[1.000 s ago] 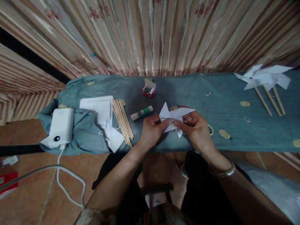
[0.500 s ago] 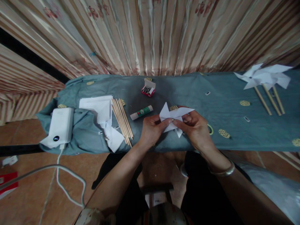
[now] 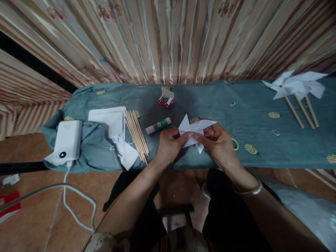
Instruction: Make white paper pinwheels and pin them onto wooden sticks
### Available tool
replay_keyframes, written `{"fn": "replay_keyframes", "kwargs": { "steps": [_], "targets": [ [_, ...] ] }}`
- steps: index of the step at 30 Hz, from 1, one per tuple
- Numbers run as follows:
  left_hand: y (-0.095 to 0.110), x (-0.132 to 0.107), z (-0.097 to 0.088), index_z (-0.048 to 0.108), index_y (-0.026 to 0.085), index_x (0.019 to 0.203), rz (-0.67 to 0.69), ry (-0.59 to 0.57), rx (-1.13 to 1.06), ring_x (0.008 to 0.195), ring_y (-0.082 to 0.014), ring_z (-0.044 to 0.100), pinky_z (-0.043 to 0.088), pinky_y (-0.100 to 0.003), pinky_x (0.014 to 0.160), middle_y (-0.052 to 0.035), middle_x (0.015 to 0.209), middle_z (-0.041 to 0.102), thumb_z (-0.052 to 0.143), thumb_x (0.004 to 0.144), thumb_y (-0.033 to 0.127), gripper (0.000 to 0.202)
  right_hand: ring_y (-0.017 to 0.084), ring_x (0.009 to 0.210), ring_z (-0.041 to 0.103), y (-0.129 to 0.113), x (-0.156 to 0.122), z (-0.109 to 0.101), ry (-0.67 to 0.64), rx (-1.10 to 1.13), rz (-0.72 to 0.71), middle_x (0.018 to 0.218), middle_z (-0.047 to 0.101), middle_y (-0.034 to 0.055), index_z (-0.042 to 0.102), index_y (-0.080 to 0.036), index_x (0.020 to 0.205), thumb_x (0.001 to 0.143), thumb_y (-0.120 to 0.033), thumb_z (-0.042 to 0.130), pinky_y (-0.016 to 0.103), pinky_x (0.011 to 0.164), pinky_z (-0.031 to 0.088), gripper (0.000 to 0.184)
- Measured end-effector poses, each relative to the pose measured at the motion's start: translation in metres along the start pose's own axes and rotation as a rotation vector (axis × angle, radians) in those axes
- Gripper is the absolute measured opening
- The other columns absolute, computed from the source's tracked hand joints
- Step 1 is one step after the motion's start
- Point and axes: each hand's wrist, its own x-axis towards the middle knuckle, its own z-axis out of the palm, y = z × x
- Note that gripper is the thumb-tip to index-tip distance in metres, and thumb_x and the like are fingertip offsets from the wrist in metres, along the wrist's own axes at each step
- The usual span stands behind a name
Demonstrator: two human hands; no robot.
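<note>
A folded white paper pinwheel [image 3: 194, 128] is held between both hands over the near edge of the cloth-covered table. My left hand [image 3: 170, 146] is closed on its left side, the thumb pressing near the centre. My right hand [image 3: 219, 142] grips the right side, its thumb meeting the left one at a small shiny pin head [image 3: 193, 133]. The fingers behind the paper are partly hidden. Left of my left hand lies a green and white glue stick [image 3: 158, 125]. Beyond it stands an open red box of metal pins [image 3: 165, 98].
Several wooden sticks [image 3: 137, 134] lie beside white paper sheets [image 3: 112, 122] on the left. A white power bank [image 3: 68, 140] with a cable [image 3: 76, 187] rests near the left end. Finished pinwheels on sticks [image 3: 299, 85] lie far right. A green ring-shaped handle [image 3: 235, 144] shows beside my right hand.
Almost nothing differs. Both hands stay on the paper pinwheel with the thumbs at its centre; only a very slight shift shows.
</note>
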Motion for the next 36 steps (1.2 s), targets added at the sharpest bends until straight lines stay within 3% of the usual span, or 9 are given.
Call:
{"fn": "replay_keyframes", "kwargs": {
  "steps": [8,21,36],
  "targets": [
    [-0.0012,0.0005,-0.0006,0.073,0.014,0.071,0.003,-0.008,0.014,0.055,-0.0105,0.050,0.037,-0.023,0.053,0.0003,0.061,0.063,0.074,0.072,0.041,0.027,0.020,0.084,0.070,0.0010,0.0005,-0.0014,-0.009,-0.042,-0.014,0.089,0.074,-0.0018,0.062,-0.027,0.100,0.066,-0.034,0.082,0.037,0.079,0.056,0.039],
    [0.0000,0.0010,0.0003,0.072,0.014,0.066,-0.011,-0.002,0.028,0.053,-0.0103,0.047,0.034,-0.022,0.051,0.0007,0.057,0.060,0.074,0.071,0.041,0.028,0.020,0.085,0.070,0.0025,0.0006,-0.0021,0.012,-0.036,0.014,0.089,0.075,-0.0018,0.063,-0.027,0.100,0.065,-0.033,0.082,0.039,0.080,0.056,0.040],
    [0.0001,0.0018,-0.0001,0.071,0.014,0.064,0.008,-0.010,0.064,0.051,-0.0091,0.044,0.031,-0.022,0.048,0.0023,0.054,0.056,0.073,0.072,0.041,0.028,0.017,0.080,0.069,0.0027,0.0000,-0.0023,0.009,-0.027,0.023,0.085,0.074,-0.0029,0.063,-0.026,0.097,0.066,-0.033,0.082,0.034,0.076,0.056,0.037]
  ]
}}
